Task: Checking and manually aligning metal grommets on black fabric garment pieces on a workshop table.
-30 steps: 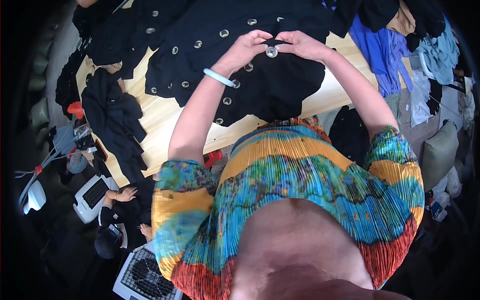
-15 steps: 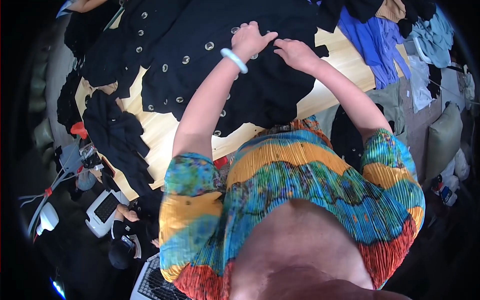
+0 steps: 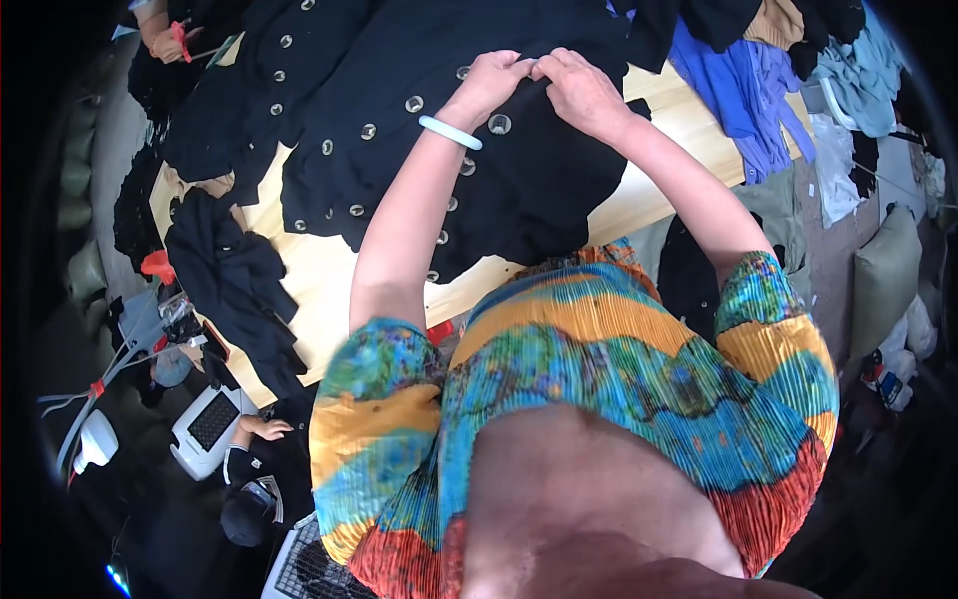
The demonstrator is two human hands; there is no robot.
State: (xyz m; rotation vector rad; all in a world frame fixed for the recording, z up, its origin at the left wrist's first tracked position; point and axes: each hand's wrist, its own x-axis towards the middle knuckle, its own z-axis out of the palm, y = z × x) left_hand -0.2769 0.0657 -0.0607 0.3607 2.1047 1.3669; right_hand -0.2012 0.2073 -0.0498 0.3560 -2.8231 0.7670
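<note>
**Both hands pinch a black garment on the counter**

The left hand (image 3: 494,80) and the right hand (image 3: 579,88) meet at the far side of a black garment (image 3: 539,190) spread over a pale wooden counter (image 3: 329,290). The fingers of both hands are closed on a fold of the black cloth, thumbs and fingertips touching each other over the same spot. A pale green bangle (image 3: 450,132) sits on the left wrist.

The garment lies flat in front of the person, its near edge hanging just over the counter's front rim. Rows of round silver buttons (image 3: 414,103) run across the cloth, and one larger button (image 3: 499,124) shows just below the hands, between the two wrists.

More black clothes (image 3: 235,285) are heaped on the left end of the counter, some drooping over its edge. To the right, beyond the right forearm, lies a blue garment (image 3: 733,95), with pale grey-green clothes (image 3: 863,65) further out near the rim of the view.

The person wears a pleated top (image 3: 619,369) in bands of turquoise, yellow, orange and red. Low at the left, down by the floor, another person's hand (image 3: 267,427) rests beside a white device (image 3: 208,427).
</note>
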